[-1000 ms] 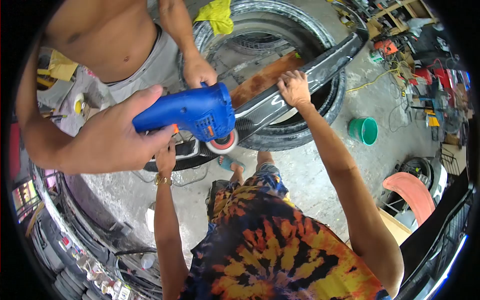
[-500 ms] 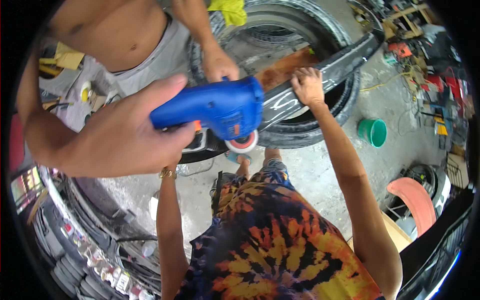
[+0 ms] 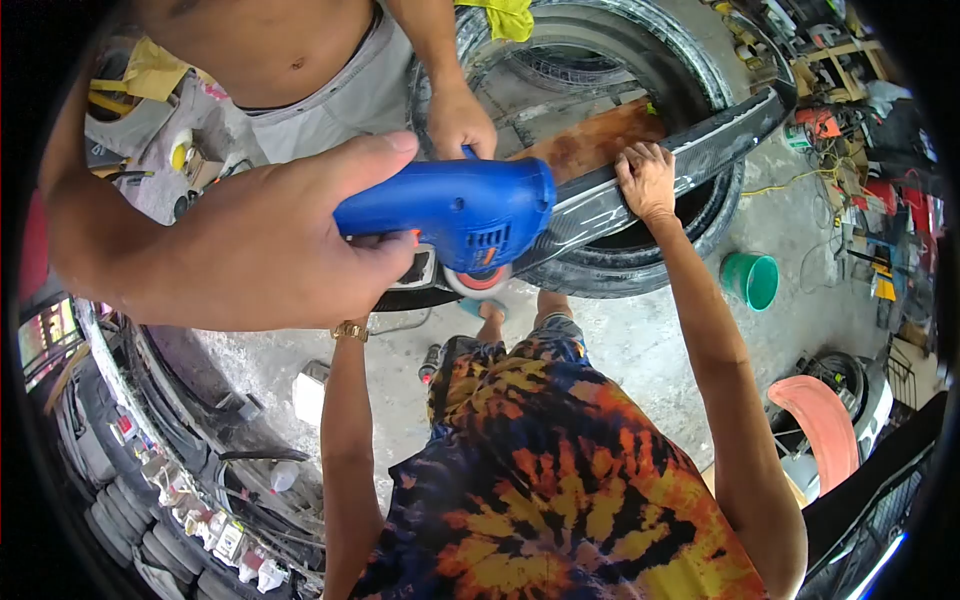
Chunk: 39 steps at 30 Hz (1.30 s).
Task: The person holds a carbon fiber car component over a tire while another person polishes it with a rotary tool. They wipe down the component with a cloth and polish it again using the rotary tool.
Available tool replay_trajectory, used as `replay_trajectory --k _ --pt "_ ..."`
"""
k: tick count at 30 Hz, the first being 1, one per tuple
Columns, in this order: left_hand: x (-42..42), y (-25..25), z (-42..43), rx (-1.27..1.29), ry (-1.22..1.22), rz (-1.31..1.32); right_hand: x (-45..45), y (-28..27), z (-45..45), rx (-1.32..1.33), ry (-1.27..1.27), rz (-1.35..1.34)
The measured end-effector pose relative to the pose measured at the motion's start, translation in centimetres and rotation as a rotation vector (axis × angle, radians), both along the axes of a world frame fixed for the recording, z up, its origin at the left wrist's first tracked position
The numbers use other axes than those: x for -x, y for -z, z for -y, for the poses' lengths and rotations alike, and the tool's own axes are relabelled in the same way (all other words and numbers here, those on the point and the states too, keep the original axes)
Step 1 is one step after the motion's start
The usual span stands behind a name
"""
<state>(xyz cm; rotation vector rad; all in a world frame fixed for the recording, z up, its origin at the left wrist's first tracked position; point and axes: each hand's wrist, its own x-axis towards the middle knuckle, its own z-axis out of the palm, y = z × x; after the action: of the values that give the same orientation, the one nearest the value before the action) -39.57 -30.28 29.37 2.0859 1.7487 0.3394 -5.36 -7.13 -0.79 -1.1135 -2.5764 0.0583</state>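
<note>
Our right hand grasps the upper edge of a long black panel, fingers bent over it, so the panel lies directly under this grip and stretches out to both sides of it. Our left hand is hidden behind a co-worker's hand, and we cannot tell what its fingers do; only the gold wristband and forearm show. Just beyond our right grip, a brown board lies beside the panel, and below both we see a large black tire. To the left of the grip, the co-worker's right hand holds a blue power tool with a round pad; we cannot tell whether that pad touches the panel. Farther off, a yellow cloth hangs beyond the grip to the left, and a green bucket stands nearer us, to its right.
</note>
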Motion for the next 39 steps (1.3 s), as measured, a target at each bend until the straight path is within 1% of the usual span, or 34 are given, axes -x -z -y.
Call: replay_trajectory --k 2,5,10,12,14,16,18,20,22,23,25,29,31,32,34,38,39 --pt "1.5 2.0 0.6 0.010 -0.041 0.001 -0.3 -0.2 -0.1 0.003 -0.001 0.055" --pt "3.4 5.6 2.0 0.030 -0.146 -0.002 -0.3 -0.2 0.0 0.007 0.009 0.055" --pt "6.1 13.3 4.9 0.070 -0.364 -0.003 -0.3 -0.3 0.0 0.011 0.018 0.050" --pt "6.5 17.5 6.4 0.081 -0.470 -0.009 -0.1 -0.7 0.0 0.021 0.023 0.062" --pt "6.0 23.3 8.3 0.089 -0.565 -0.014 -0.1 -0.9 0.0 0.032 0.026 0.075" --pt "5.3 28.9 10.1 0.089 -0.659 -0.022 0.0 -0.8 -0.1 0.014 0.019 0.029" --pt "4.5 32.7 11.3 0.093 -0.721 -0.041 0.1 -0.8 -0.2 0.000 0.013 0.014" --pt "3.5 33.4 11.7 0.086 -0.730 -0.062 0.1 -0.9 -0.1 0.009 0.010 -0.002" --pt "3.1 33.5 11.5 -0.103 -0.681 -0.199 0.1 -0.8 -0.2 0.002 0.011 -0.008" --pt "2.8 33.3 11.3 -0.102 -0.679 -0.198 0.0 -0.6 -0.2 -0.005 0.008 -0.013" --pt "2.7 33.1 11.1 -0.059 -0.746 -0.039 0.0 -0.5 -0.2 -0.012 0.006 -0.030" --pt "3.0 32.4 11.3 -0.023 -0.727 -0.050 0.1 -0.6 -0.2 0.018 0.013 0.011" --pt "3.0 31.7 10.7 0.119 -0.765 -0.037 0.0 -0.8 -0.5 0.013 0.020 0.027" --pt "2.9 31.9 10.7 0.029 -0.737 -0.049 0.0 -0.7 -0.4 -0.004 0.016 0.015" --pt "3.0 32.1 10.6 0.055 -0.748 -0.005 -0.1 -0.5 -0.4 -0.028 0.015 0.003" --pt "3.2 31.9 10.5 0.115 -0.771 0.025 -0.2 -1.1 -0.3 0.038 0.023 0.002" --pt "3.1 31.7 10.4 0.101 -0.757 0.022 -0.3 -1.5 -0.3 0.086 0.022 -0.060"
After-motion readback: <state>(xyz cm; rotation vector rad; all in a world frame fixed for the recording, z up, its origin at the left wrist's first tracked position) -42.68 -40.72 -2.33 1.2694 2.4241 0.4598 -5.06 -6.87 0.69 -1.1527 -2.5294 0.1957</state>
